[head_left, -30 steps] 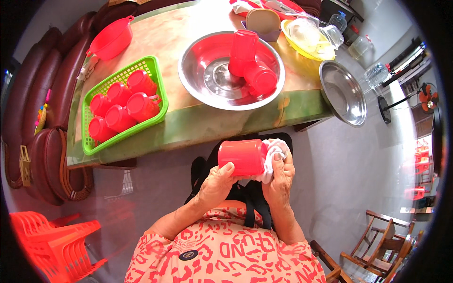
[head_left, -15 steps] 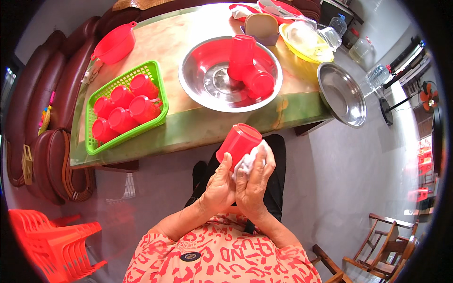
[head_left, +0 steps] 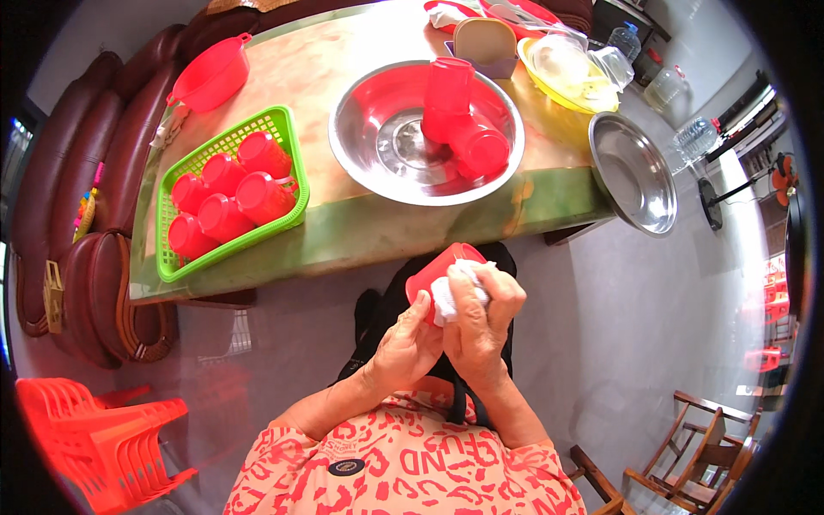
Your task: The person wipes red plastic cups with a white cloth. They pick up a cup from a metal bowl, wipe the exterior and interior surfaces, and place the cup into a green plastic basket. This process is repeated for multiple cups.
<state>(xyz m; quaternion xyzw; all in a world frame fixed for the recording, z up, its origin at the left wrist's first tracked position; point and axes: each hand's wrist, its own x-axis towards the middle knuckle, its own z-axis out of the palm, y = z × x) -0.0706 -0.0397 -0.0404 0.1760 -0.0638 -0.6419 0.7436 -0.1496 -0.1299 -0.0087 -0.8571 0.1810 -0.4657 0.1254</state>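
A red plastic cup (head_left: 427, 276) is tilted in front of me, just off the table's near edge. My left hand (head_left: 403, 343) grips it from below and the left, thumb along its side. In my right hand (head_left: 479, 322) is a white cloth (head_left: 447, 299), pressed against the cup's right side and rim. Beyond the hands, a steel basin (head_left: 378, 176) on the table holds more red cups (head_left: 449, 96), one upright and others leaning beside it. To the left, a green plastic basket (head_left: 292, 202) contains several red cups (head_left: 225, 218) lying bottoms up.
A red colander-like bowl (head_left: 210, 75) sits at the table's far left. At the far right are a yellow basin (head_left: 562, 96) with clear plasticware and a tan box (head_left: 482, 47). A second steel basin (head_left: 631, 176) overhangs the table's right edge. Red stacked chairs (head_left: 107, 438) stand lower left.
The cup has turned in my left hand, its end tipping up and to the right. My right hand has shifted with the cloth up to the cup's rim.
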